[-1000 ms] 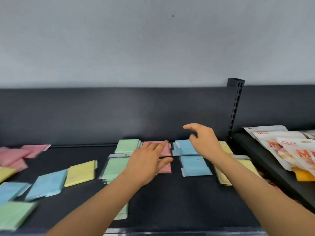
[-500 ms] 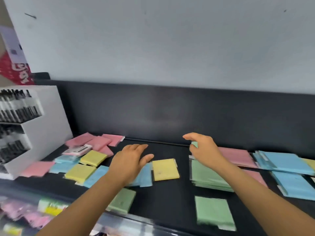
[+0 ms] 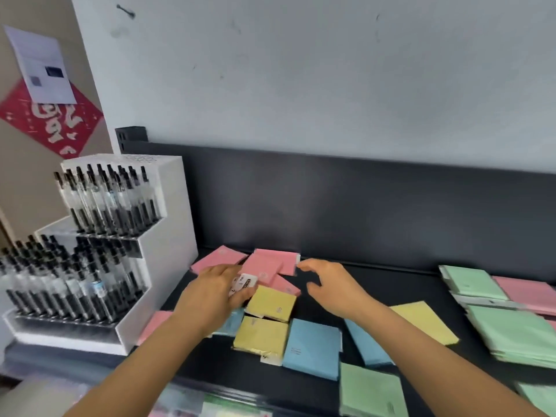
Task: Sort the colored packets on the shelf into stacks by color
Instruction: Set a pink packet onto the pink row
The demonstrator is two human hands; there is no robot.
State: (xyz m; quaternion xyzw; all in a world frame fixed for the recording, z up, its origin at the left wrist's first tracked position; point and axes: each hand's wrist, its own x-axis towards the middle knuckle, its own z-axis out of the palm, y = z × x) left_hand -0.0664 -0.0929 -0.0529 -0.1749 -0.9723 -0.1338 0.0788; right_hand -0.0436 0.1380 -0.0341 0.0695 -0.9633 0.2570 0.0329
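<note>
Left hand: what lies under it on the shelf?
A white labelled packet pokes out beneath the left hand, beside pink packets; a blue packet shows by the wrist. Anything else under the palm is covered.

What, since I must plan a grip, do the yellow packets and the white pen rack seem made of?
Yellow packets: likely matte paper inside clear glossy plastic sleeves; the lower one shows a shiny crinkled edge. Pen rack: apparently smooth white plastic or acrylic, given its flat, even panels.

Pink packets [image 3: 264, 266], yellow packets [image 3: 272, 303], blue packets [image 3: 311, 347] and green packets [image 3: 514, 332] are showing against a black shelf [image 3: 391, 284]; a red poster [image 3: 90, 118] is bearing white script.
</note>
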